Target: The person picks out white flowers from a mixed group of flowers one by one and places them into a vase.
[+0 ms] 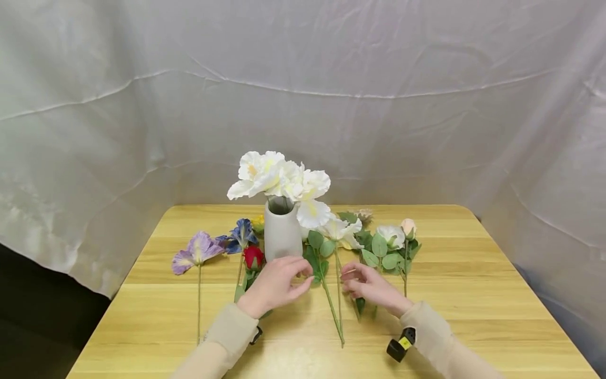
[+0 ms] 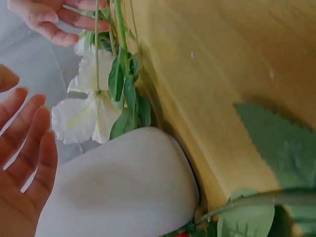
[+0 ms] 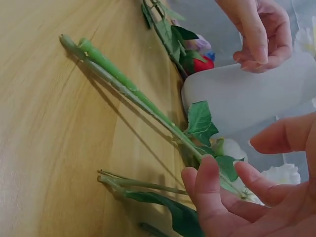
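My left hand (image 1: 284, 280) hovers in front of the white vase (image 1: 283, 237), fingers loosely bent and holding nothing. Two large white irises (image 1: 279, 176) stand in the vase, leaning over its mouth. To the vase's right, another white iris (image 1: 343, 230) lies on the table, its stem (image 1: 339, 295) pointing toward me. My right hand (image 1: 369, 284) is just right of that stem. In the right wrist view, the thumb and fingers (image 3: 207, 182) of that hand are spread apart beside green stems (image 3: 133, 96), gripping none of them.
Left of the vase lie a purple iris (image 1: 199, 250), a blue iris (image 1: 242, 234) and a red rose (image 1: 253, 257). On the right are a white rose (image 1: 392, 235) and a pale pink rosebud (image 1: 408, 227) with leaves. A grey curtain (image 1: 303, 105) encloses the wooden table (image 1: 473, 295).
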A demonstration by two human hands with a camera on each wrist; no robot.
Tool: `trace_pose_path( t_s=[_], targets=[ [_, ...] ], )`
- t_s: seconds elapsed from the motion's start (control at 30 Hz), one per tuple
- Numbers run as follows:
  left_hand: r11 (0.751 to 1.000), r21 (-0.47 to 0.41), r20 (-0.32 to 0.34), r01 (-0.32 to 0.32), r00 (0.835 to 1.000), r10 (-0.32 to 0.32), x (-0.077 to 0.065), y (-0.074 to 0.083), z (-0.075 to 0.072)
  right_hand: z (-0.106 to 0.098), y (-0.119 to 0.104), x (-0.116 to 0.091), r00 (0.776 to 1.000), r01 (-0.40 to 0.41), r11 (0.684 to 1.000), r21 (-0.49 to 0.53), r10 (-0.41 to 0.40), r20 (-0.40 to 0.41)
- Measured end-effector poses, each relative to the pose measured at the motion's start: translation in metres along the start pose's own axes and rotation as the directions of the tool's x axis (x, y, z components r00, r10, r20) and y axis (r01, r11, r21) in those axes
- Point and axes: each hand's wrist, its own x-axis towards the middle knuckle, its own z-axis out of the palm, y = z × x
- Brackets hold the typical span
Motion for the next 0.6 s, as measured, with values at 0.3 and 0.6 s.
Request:
trace_pose_path(
  t_s=[0.3, 0.6],
  targets=[
    [1.000, -0.021, 0.110, 0.009, 0.994, -0.006, -0.001, 0.002, 0.007, 0.002, 0.003, 0.008, 0.999, -0.042, 0.998, 0.041, 0.042, 0.018],
    [0.999, -0.045, 0.151, 0.016, 0.988, -0.009, 0.000, 0.004, 0.009, 0.001, 0.007, 0.020, 0.993, -0.099, 0.978, 0.182, 0.085, 0.080]
  ],
)
